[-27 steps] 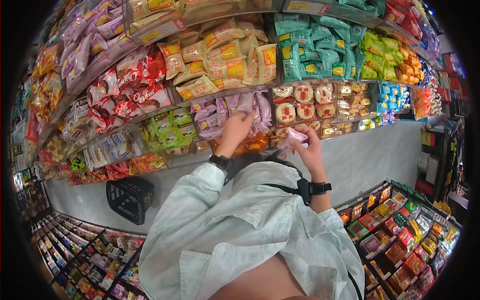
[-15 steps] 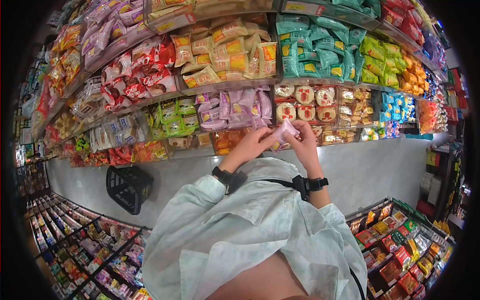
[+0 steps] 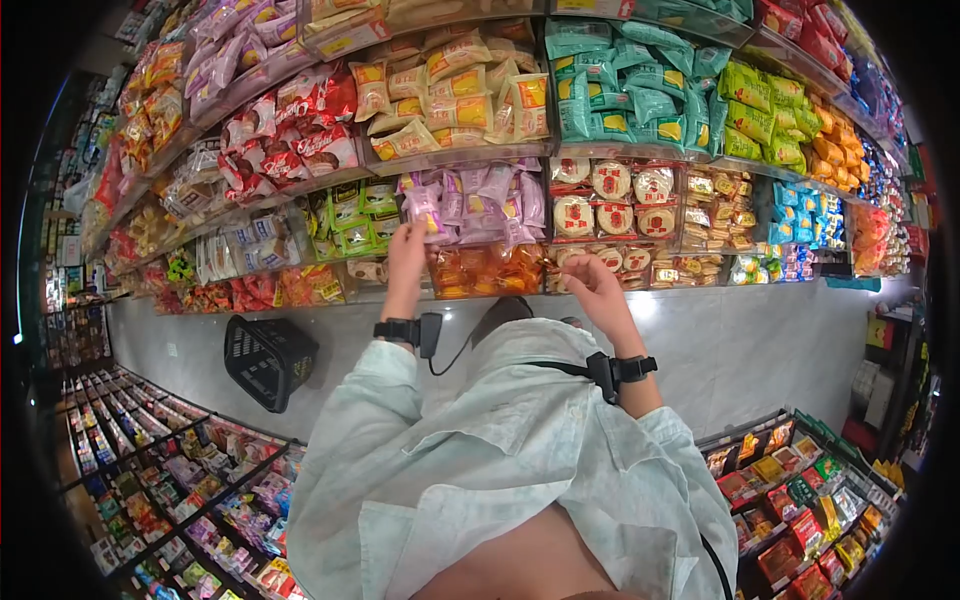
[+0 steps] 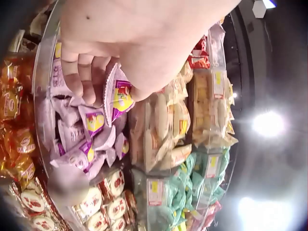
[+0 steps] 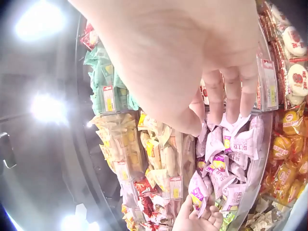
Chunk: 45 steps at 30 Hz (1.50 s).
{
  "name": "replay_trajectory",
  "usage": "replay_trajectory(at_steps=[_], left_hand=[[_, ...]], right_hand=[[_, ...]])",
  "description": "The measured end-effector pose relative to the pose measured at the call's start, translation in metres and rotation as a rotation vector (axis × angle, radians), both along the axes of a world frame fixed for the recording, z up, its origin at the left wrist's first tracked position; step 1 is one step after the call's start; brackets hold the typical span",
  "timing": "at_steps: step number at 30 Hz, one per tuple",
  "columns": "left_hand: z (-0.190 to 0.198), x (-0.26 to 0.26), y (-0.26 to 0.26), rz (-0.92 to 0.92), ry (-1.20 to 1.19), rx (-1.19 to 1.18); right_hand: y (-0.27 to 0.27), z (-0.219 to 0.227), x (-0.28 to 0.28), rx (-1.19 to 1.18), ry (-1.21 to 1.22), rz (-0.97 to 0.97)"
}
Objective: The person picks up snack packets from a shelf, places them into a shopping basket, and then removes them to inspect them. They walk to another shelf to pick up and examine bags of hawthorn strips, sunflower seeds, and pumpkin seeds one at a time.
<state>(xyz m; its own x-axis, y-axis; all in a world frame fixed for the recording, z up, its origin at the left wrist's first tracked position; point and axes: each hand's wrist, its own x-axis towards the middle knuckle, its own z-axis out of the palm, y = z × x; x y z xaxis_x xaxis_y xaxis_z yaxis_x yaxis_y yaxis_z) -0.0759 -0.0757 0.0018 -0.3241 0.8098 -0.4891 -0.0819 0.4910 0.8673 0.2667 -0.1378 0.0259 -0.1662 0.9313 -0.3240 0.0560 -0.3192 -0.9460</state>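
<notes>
My left hand (image 3: 405, 268) pinches a small purple snack packet (image 3: 425, 212) between thumb and fingers, at the left end of a bin of similar purple packets (image 3: 490, 205). In the left wrist view the held packet (image 4: 119, 96) shows a yellow and dark purple label. My right hand (image 3: 602, 297) holds nothing; its fingers are loosely bent in front of the round white cakes (image 3: 612, 180) in clear wrap. The right wrist view has this hand (image 5: 178, 62) overlapping the purple packets (image 5: 233, 149), with the left hand (image 5: 197, 222) and its packet lower down.
Orange-wrapped sweets (image 3: 485, 270) fill the bin below the purple one. Beige packets (image 3: 460, 90) and teal packets (image 3: 640, 90) lie in the tier above. A black shopping basket (image 3: 268, 362) stands on the grey floor (image 3: 740, 340) at left. Shelves of packaged goods (image 3: 800, 500) are behind the person.
Both hands came together at the packet, which passed from the right hand to the left. The left hand then moved left and up to the purple bin with it, while the right stayed near the cakes.
</notes>
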Motion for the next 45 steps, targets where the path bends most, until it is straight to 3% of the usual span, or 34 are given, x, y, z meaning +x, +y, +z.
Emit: replay_trajectory(at_steps=[2,5,9,15,17,21,24,26,28,30,33,38,39,42,45], left_hand=[[-0.001,-0.013,0.021,0.017,-0.041,0.011],[-0.005,-0.019,0.052,0.063,0.116,0.037],[-0.005,-0.019,0.081,0.045,0.144,0.060],[-0.031,-0.002,0.085,0.196,0.142,0.222],[-0.061,-0.007,0.091,0.127,0.190,0.304],[-0.068,-0.012,0.100,-0.025,0.305,0.313],[-0.067,-0.018,0.116,-0.034,0.288,0.274],[-0.092,-0.027,0.129,-0.084,0.424,0.191],[-0.102,-0.032,0.132,-0.088,0.398,0.227],[-0.107,-0.030,0.129,-0.039,0.211,0.382],[-0.057,-0.020,0.105,-0.012,0.101,0.275],[-0.030,-0.038,0.052,-0.080,0.109,0.200],[-0.025,-0.044,0.041,-0.110,0.112,0.193],[-0.045,-0.073,-0.003,-0.076,0.090,0.200],[-0.043,-0.087,-0.056,0.043,0.151,0.132]], right_hand=[[-0.003,-0.002,0.000,-0.005,0.004,-0.005],[-0.006,-0.004,0.002,-0.018,-0.002,-0.025],[-0.014,0.004,0.004,-0.029,-0.045,-0.106],[-0.022,0.008,0.007,-0.083,-0.117,-0.234],[-0.026,0.006,0.007,-0.063,-0.120,-0.259],[-0.027,0.007,0.001,-0.103,-0.132,-0.282],[-0.028,0.001,-0.005,-0.098,-0.133,-0.285],[-0.026,-0.003,-0.010,-0.107,-0.141,-0.274],[-0.022,-0.003,-0.018,-0.090,-0.154,-0.246],[-0.016,-0.006,-0.025,-0.114,-0.157,-0.185],[0.001,-0.012,-0.034,-0.166,-0.185,-0.029],[0.044,-0.018,-0.063,-0.217,-0.318,0.256],[0.050,-0.044,-0.063,-0.142,-0.256,0.298],[0.080,-0.068,-0.075,-0.027,-0.469,0.464],[0.094,-0.094,-0.078,0.113,-0.453,0.462]])
